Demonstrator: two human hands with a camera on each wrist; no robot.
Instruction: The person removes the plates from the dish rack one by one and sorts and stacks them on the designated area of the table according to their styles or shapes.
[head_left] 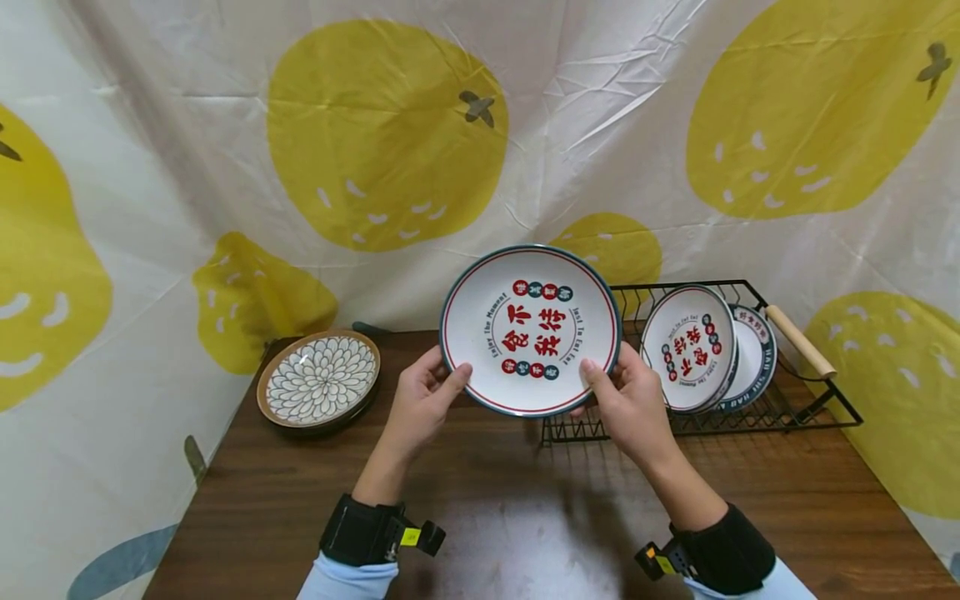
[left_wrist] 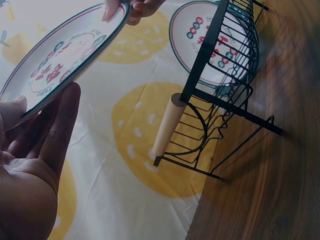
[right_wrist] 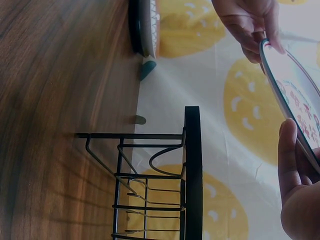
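A white plate [head_left: 531, 330] with a dark green rim, a thin red ring and red characters is held up above the table, its printed face toward the head camera. My left hand [head_left: 427, 396] grips its lower left edge, thumb on the face and fingers behind. At the lower right edge my right hand [head_left: 633, 404] grips it the same way. In the left wrist view the plate [left_wrist: 60, 60] is tilted, with the left hand's fingers [left_wrist: 62, 120] under it. The right wrist view shows the plate [right_wrist: 295, 90] nearly edge-on between both hands.
A black wire rack [head_left: 742, 423] with a wooden handle [head_left: 800, 340] stands on the right of the brown table [head_left: 465, 500]. Several plates lean in it, a similar red-lettered plate [head_left: 686, 350] foremost. A petal-patterned, brown-rimmed dish [head_left: 322, 379] sits at the back left, before a fruit-print cloth [head_left: 600, 100].
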